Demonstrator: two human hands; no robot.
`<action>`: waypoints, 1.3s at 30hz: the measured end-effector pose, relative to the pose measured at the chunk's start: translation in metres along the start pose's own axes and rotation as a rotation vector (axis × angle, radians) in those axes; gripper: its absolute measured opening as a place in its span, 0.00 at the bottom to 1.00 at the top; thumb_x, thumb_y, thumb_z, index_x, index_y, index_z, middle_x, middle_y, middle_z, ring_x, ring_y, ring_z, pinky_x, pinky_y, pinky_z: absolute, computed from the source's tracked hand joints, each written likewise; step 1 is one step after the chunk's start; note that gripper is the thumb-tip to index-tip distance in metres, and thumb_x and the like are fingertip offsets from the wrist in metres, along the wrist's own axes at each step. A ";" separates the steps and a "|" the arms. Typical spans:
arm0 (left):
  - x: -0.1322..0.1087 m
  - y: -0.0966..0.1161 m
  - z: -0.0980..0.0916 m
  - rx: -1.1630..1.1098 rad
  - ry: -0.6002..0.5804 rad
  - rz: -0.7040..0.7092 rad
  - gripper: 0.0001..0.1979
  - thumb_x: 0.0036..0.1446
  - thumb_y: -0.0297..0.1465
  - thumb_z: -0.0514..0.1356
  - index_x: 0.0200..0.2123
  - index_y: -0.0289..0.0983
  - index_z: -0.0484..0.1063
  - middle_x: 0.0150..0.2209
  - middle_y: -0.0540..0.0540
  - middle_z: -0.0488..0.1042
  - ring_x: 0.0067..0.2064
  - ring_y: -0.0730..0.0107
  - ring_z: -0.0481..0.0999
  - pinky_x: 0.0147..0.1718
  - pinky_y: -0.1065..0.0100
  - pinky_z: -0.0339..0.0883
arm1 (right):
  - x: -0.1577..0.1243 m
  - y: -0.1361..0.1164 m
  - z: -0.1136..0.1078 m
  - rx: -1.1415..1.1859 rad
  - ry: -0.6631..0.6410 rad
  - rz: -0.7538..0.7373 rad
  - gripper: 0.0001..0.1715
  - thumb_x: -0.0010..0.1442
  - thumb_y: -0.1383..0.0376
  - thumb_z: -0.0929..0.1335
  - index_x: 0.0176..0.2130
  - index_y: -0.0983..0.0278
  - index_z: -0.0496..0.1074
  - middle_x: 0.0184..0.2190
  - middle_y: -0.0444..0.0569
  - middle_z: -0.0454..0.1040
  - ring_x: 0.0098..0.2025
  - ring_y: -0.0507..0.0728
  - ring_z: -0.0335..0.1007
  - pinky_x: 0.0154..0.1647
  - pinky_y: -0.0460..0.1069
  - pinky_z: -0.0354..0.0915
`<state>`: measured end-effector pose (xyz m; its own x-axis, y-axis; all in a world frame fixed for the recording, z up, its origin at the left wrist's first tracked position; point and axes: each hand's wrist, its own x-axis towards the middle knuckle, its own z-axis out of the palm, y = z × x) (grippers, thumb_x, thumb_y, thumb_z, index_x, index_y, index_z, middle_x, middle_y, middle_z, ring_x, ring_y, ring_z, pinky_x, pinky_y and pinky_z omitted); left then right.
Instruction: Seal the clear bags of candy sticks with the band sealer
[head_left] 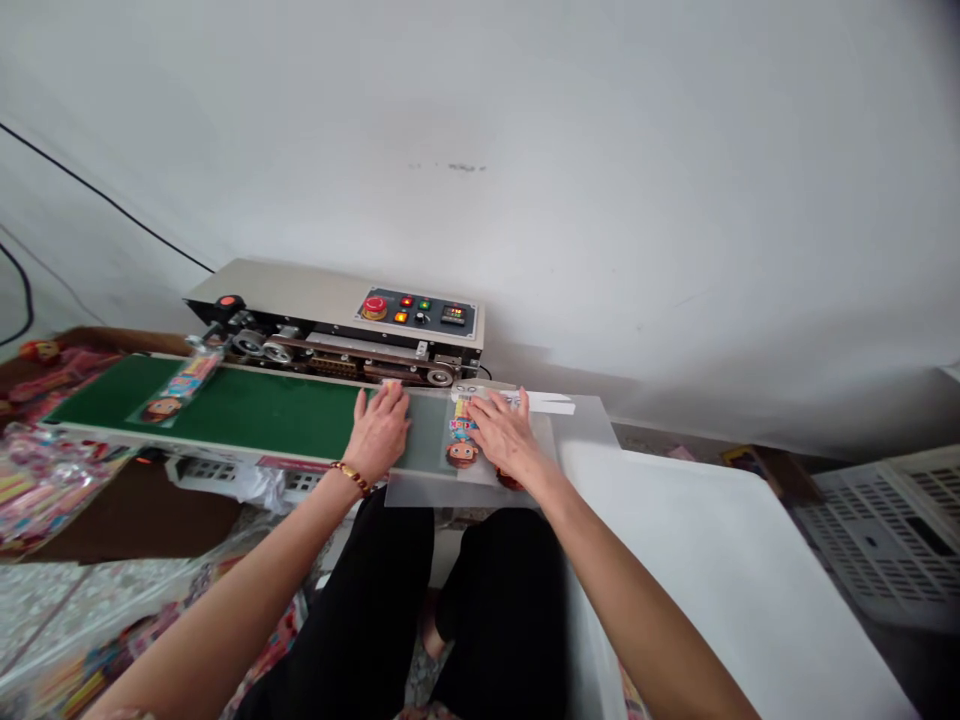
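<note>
A band sealer machine (337,320) stands against the wall, with a green conveyor belt (255,410) in front of it. My left hand (381,430) lies flat and open on the belt's right end, fingers toward the machine. My right hand (504,435) rests with spread fingers on a clear packet with a cartoon face (461,440), which lies on a translucent feed plate (420,488). A second cartoon packet (176,392) lies at the belt's left end, near the rollers.
A pile of colourful packets (37,480) lies at the left, beside a brown box (142,515). A white board (720,570) stretches to my right, with a white slotted crate (892,530) beyond it. Black cables (105,200) run along the wall.
</note>
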<state>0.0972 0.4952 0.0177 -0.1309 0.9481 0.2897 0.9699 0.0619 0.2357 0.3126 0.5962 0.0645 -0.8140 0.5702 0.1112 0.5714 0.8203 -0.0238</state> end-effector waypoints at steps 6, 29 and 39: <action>0.012 0.059 0.016 -0.081 -0.097 0.230 0.25 0.66 0.29 0.51 0.65 0.34 0.61 0.67 0.37 0.62 0.69 0.55 0.59 0.68 0.48 0.53 | -0.005 0.006 -0.005 -0.013 -0.012 0.060 0.21 0.72 0.66 0.58 0.59 0.60 0.70 0.62 0.54 0.70 0.65 0.66 0.59 0.67 0.78 0.37; 0.015 0.069 0.025 -0.128 -0.100 0.197 0.29 0.65 0.29 0.51 0.68 0.33 0.55 0.69 0.38 0.59 0.70 0.57 0.56 0.70 0.47 0.47 | -0.047 0.023 -0.010 -0.082 -0.014 0.173 0.24 0.72 0.64 0.56 0.63 0.61 0.66 0.66 0.55 0.63 0.69 0.69 0.52 0.65 0.82 0.30; -0.006 -0.011 -0.004 -0.013 -0.088 -0.018 0.27 0.64 0.29 0.51 0.66 0.37 0.60 0.66 0.38 0.63 0.68 0.50 0.61 0.68 0.36 0.45 | -0.003 -0.006 0.015 -0.006 0.016 0.095 0.25 0.73 0.59 0.57 0.64 0.60 0.65 0.66 0.56 0.64 0.69 0.68 0.53 0.66 0.80 0.32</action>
<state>0.0864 0.4872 0.0171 -0.1288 0.9706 0.2032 0.9648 0.0753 0.2521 0.3096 0.5903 0.0495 -0.7545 0.6443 0.1250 0.6464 0.7625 -0.0290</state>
